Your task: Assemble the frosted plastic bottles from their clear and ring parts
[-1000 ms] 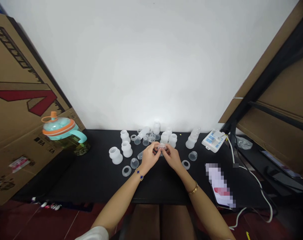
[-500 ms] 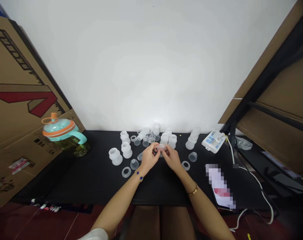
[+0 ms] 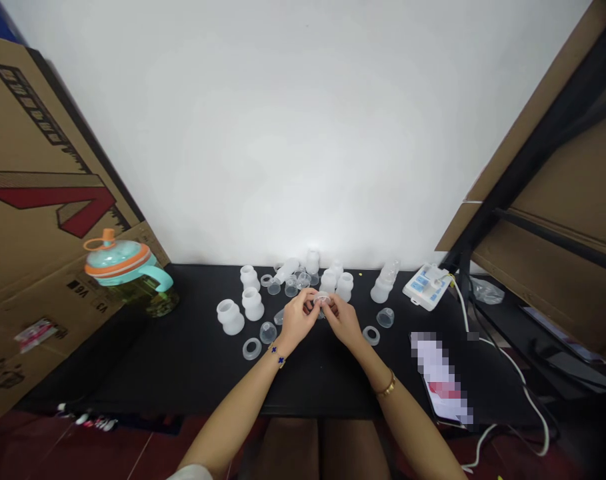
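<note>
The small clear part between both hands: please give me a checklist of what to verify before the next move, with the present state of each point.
1. Both hands on the small clear part: ok; left hand and right hand meet around it above the black table.
2. Firm grip by the fingertips: cannot tell, too small.
3. How the part is turned: cannot tell.
4. Loose rings in reach: ok; one clear ring lies left of the hands, another ring to the right.
5. White bottles upright: ok for those on the left.
6. Phone apart from the hands: ok.
</note>
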`<state>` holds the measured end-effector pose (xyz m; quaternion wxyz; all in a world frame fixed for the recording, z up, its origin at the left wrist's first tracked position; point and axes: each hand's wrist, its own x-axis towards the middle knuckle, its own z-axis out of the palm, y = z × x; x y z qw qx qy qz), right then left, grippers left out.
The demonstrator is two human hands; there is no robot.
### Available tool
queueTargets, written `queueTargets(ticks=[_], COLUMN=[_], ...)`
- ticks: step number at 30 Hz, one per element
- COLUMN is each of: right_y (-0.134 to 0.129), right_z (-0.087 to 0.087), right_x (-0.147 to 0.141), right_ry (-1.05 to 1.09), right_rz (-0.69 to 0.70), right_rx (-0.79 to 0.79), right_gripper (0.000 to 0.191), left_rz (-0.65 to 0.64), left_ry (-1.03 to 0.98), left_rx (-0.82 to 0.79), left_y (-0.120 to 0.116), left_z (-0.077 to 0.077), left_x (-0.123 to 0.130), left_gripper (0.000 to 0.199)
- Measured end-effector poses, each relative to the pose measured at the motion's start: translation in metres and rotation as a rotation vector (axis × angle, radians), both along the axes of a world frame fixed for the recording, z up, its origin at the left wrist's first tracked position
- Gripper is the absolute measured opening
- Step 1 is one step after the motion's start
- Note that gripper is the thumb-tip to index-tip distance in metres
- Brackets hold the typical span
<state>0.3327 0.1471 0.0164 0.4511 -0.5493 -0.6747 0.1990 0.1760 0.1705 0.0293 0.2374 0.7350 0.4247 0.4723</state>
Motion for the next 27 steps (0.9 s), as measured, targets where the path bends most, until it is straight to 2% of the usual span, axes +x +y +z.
queueTargets(ticks=[27], right_y=[0.0002], right_z=[0.0008], right_x=[-0.0007], right_ry=[-0.023], right_rz=[-0.015], right_rx=[0.016], right_gripper=[0.029], left_rz=[0.013], left_ry=[-0.01], left_rx=[-0.032], left_y=[-0.0003], left_z=[0.0001], left_x=[0.0002], left_gripper=[0.015])
